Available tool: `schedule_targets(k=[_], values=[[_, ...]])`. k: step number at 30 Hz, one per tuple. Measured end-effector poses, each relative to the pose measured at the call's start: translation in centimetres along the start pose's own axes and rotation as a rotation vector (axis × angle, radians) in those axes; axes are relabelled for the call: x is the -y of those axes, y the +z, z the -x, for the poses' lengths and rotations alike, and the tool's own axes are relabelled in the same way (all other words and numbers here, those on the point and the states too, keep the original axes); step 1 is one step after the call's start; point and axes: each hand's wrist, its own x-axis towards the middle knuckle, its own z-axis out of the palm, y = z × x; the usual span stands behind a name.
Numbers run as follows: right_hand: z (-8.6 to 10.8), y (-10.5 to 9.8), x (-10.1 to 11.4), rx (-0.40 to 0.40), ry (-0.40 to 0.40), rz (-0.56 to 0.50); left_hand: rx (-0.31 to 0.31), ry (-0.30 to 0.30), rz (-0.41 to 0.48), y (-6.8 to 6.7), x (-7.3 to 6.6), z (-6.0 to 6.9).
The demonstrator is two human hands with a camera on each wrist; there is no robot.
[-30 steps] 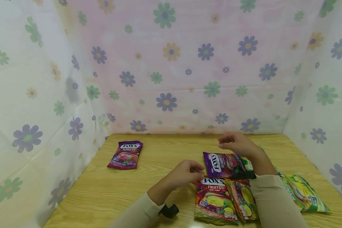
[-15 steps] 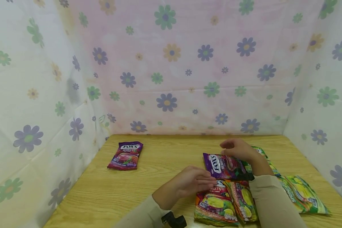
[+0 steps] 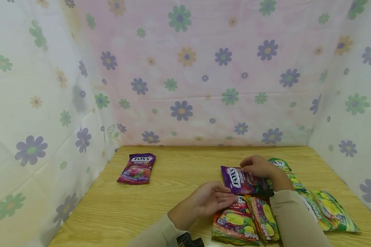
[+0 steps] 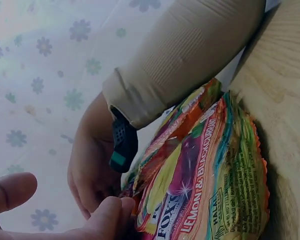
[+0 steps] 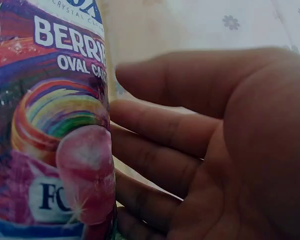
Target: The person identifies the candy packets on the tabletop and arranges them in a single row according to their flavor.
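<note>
A purple Fox's Berries candy bag (image 3: 234, 181) lies at right of centre on the table. My right hand (image 3: 261, 168) is over it, with fingertips at its far edge; in the right wrist view the fingers reach past the bag (image 5: 60, 125), fairly straight, with the thumb apart from them. Palm turned up, my left hand (image 3: 208, 200) has its fingers extended by the bag's near edge, over the top of a red Fox's Fruits candy bag (image 3: 235, 224). A second Fruits bag (image 3: 266, 219) lies against that one, partly behind the right sleeve.
Another purple Berries bag (image 3: 137, 168) lies alone at the table's left. Green-and-yellow candy bags (image 3: 330, 211) lie at the right, one (image 3: 280, 164) farther back beyond the right hand. Flowered cloth (image 3: 185, 103) walls the table (image 3: 160, 202) at the back and sides.
My right hand has come down and nearer onto the purple Berries bag. The left hand has moved right, straightened its fingers and turned its palm up over the Fruits bag's top.
</note>
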Motion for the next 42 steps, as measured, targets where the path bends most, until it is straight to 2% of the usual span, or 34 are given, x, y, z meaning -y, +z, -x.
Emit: schedule_targets(k=[5, 12, 21, 32, 42], values=[[0.2, 0.1, 0.3, 0.035, -0.037, 0.006, -0.029, 0.022, 0.039, -0.1, 0.4, -0.1], [0.0, 0.4, 0.3, 0.014, -0.033, 0.036, -0.080, 0.092, 0.071, -0.3, 0.9, -0.5], [-0.3, 0.3, -0.1, -0.046, -0.028, 0.058, -0.137, 0.148, 0.049, -0.1, 1.1, -0.8], [-0.3, 0.0, -0.2, -0.114, -0.014, 0.070, -0.158, 0.181, -0.008, -0.2, 1.0, -1.0], [-0.3, -0.2, -0.9, -0.143, -0.008, 0.004, -0.189, 0.214, -0.048, -0.4, 1.0, -1.1]])
